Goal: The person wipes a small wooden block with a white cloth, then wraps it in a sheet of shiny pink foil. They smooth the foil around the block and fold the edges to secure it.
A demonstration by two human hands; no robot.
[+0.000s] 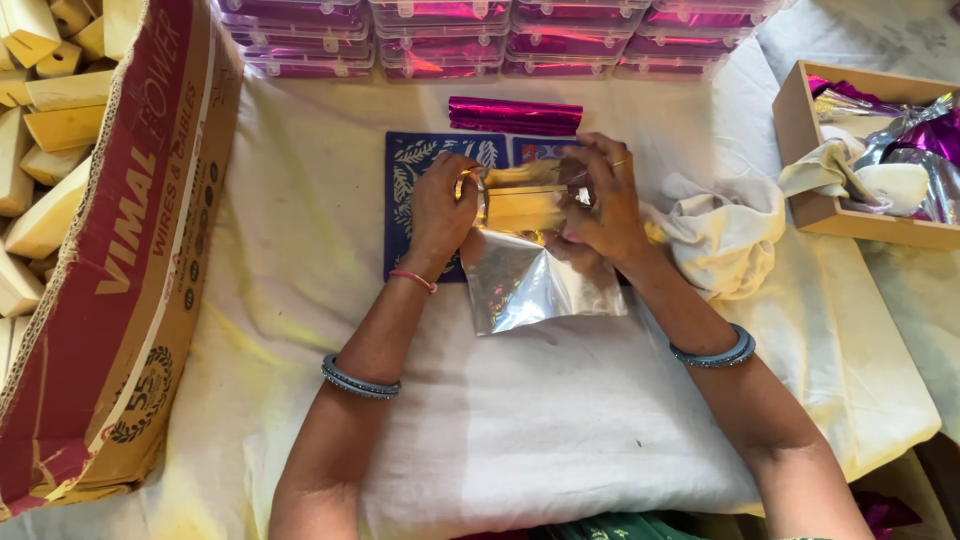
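Head view: left hand (442,208) and right hand (600,200) both clamped on ends of yellow block (520,205), silver foil sheet (535,280) hanging beneath toward wrists. Blue patterned board (410,170) under hands. Magenta foil roll (515,115) just beyond fingers. Cloth (725,235) beside right hand. Cardboard box (140,250) well left.

You are looking down on a desk (520,430) draped in cream cloth, smudged yellow and pink in places; soft, even light falls across it, and a paler, mottled surface (880,35) shows at top right
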